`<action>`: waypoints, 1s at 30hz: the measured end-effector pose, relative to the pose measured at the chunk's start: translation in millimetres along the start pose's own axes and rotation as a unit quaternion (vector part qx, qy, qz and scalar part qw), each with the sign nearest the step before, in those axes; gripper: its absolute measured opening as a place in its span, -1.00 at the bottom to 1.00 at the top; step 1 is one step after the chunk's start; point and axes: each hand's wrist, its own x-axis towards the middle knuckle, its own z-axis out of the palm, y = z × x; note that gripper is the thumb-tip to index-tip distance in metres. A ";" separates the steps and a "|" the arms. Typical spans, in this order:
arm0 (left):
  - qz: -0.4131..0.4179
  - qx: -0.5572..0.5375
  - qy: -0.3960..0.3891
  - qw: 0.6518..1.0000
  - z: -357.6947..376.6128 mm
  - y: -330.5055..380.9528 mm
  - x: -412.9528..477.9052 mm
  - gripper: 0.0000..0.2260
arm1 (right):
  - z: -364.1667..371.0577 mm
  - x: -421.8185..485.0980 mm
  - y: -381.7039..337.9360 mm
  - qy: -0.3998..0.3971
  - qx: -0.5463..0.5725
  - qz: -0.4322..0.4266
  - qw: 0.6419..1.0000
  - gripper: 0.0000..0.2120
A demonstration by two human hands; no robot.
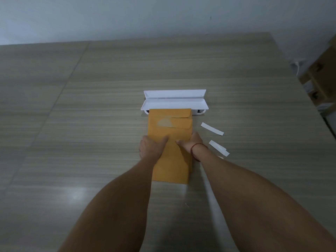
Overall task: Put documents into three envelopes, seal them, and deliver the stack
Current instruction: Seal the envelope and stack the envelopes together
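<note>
Wood-grain surface point(91, 124), grey wall behind. Stack of orange-yellow paper envelopes point(171, 128) lies mid-surface, far end overlapping an open white plastic case point(174, 103). Left hand point(151, 148) and right hand point(190, 142) each clamp a side edge, thumbs on top. Flaps look staggered, so square the edges first, pinch evenly, lift flat so none slips. Two white paper strips point(212, 128) lie to the right.

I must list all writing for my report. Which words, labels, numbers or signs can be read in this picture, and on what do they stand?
No text can be read in this picture.
Envelopes: plain faces, no writing visible.
White tray: no marking visible.
Paper strips: blank.
Cardboard boxes at the right edge: some dark marks, too blurred to read.
</note>
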 end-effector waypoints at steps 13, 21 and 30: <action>0.189 -0.072 0.082 0.976 -40.4 -10.8 -109.4 -0.24 | -38.5 -100.2 22.2 0.054 -0.029 -0.224 0.973 -0.54; 0.200 -0.088 0.087 0.972 -37.6 -35.0 -155.3 -0.24 | -37.7 -138.6 58.4 0.105 -0.026 -0.246 0.963 -0.57; 0.176 -0.052 0.030 0.983 -23.7 -73.8 -157.2 -0.23 | -13.9 -146.9 91.0 0.118 -0.019 -0.204 0.972 -0.62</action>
